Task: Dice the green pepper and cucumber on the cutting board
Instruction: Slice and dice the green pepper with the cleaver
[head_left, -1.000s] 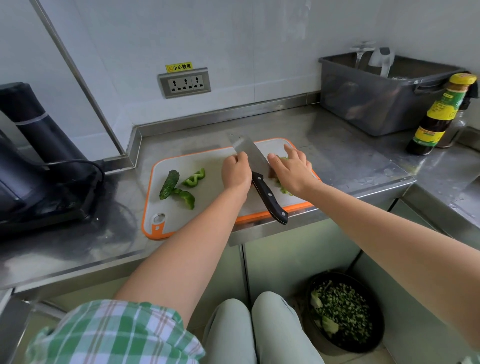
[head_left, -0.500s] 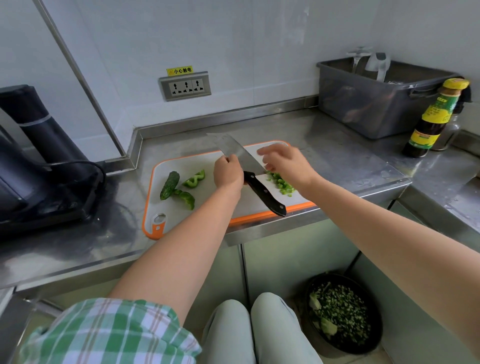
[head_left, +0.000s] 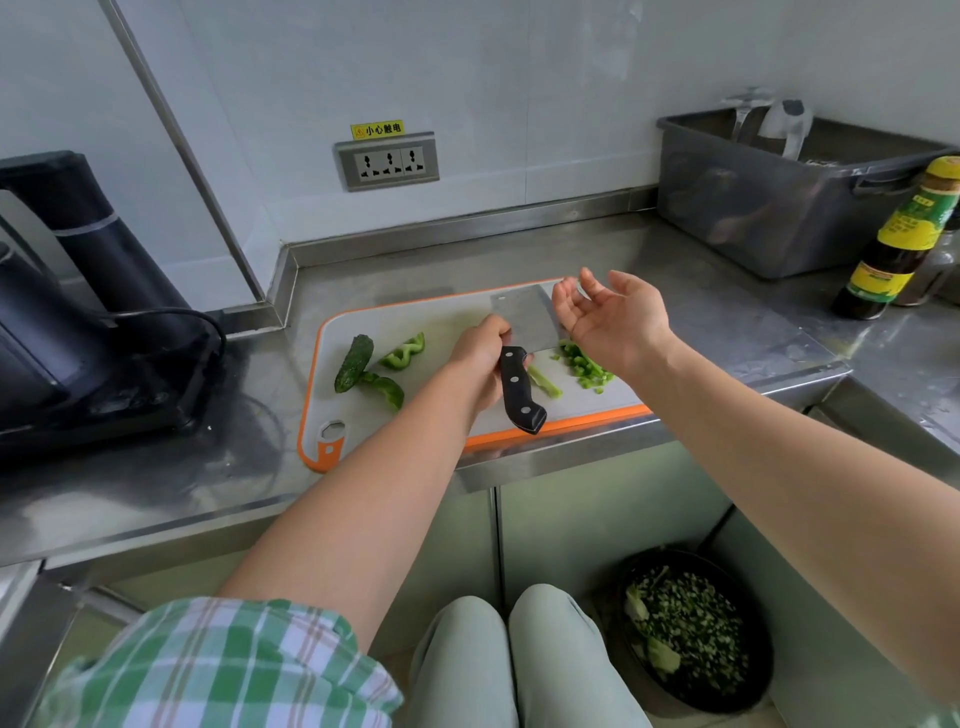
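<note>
The cleaver (head_left: 524, 325) runs near to far, blade away, gripped by the left hand (head_left: 480, 358); the right hand (head_left: 613, 322) hovers palm-up, fingers spread, empty

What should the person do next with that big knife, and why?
Probably bring the open right hand down to steady the pale green strip and chop it. The left hand holds the cleaver raised over the cutting board, and that strip lies uncut beside the diced pepper pile.
</note>
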